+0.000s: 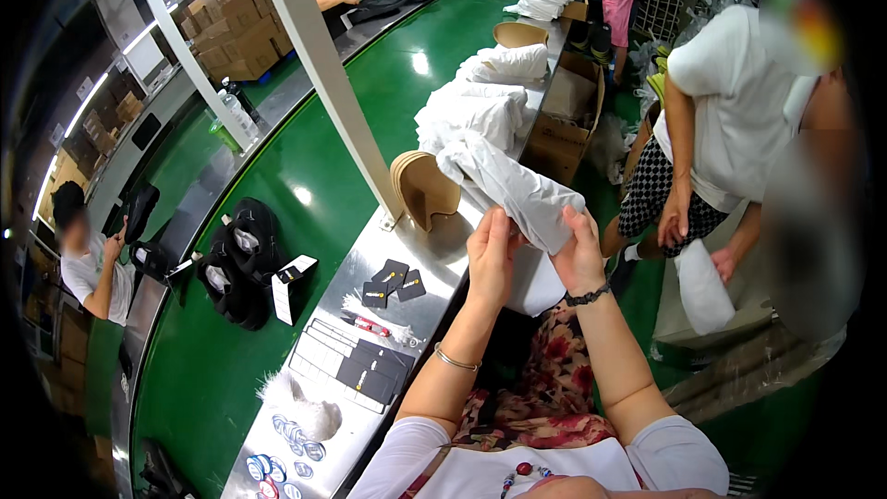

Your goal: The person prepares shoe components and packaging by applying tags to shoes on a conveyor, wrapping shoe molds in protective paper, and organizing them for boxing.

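Note:
Between my left hand (492, 257) and my right hand (580, 254) is a long, crumpled bundle of white paper (513, 185), held up over the edge of a metal side table (356, 254). My fingers close round its near end, and its far end points up and to the left. Just left of it stand nested curved brown cardboard pieces (420, 189). Beyond lies a heap of similar white paper bundles (471, 115). What is inside the bundle, if anything, is hidden.
On the table lie black square tags (393, 282), black cards (374, 371) and round stickers (277, 471). Black shoes (242, 263) sit on the green conveyor belt (346, 212), past a white post (323, 65). At right a co-worker holds another white bundle (704, 288).

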Tool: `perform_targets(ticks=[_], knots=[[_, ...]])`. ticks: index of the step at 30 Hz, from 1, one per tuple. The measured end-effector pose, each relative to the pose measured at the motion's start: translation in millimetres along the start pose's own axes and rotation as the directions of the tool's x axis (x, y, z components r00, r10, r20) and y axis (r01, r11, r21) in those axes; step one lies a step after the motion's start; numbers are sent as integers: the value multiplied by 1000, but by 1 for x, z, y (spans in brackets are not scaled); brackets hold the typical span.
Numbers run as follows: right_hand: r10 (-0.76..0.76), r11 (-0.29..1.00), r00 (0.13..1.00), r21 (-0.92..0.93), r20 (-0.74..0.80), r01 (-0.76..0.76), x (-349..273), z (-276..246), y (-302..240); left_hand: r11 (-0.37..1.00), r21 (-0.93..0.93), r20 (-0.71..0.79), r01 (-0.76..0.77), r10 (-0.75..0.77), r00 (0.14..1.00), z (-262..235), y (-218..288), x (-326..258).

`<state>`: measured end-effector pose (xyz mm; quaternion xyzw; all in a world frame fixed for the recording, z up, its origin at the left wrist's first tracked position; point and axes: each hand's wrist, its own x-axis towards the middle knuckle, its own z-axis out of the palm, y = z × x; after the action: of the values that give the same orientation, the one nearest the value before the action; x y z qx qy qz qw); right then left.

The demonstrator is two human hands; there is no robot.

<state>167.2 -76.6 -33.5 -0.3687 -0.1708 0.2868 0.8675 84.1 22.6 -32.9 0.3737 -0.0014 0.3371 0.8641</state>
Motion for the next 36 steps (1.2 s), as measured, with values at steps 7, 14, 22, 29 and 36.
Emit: perform_targets(ticks=[7,14,22,29,36], knots=[[-217,975,976,-61,-26,215,-26,17,13,993,72,12,-92,92,996,-14,3,-20],[-296,940,948,141,-115,311,-31,12,8,988,-117,-178,-103,81,981,10,14,-27],[-87,900,996,431,24,68,-27,-7,-26,942,-336,81,15,13,997,-51,43,-17],[-452,883,890,-111,64,457,65,-20,-51,918,-377,5,124,-132,991,-77,41,-18],[-388,823,908,-382,161,420,180,-6,-39,995,-94,-398,35,-69,915,-56,48,-22]])
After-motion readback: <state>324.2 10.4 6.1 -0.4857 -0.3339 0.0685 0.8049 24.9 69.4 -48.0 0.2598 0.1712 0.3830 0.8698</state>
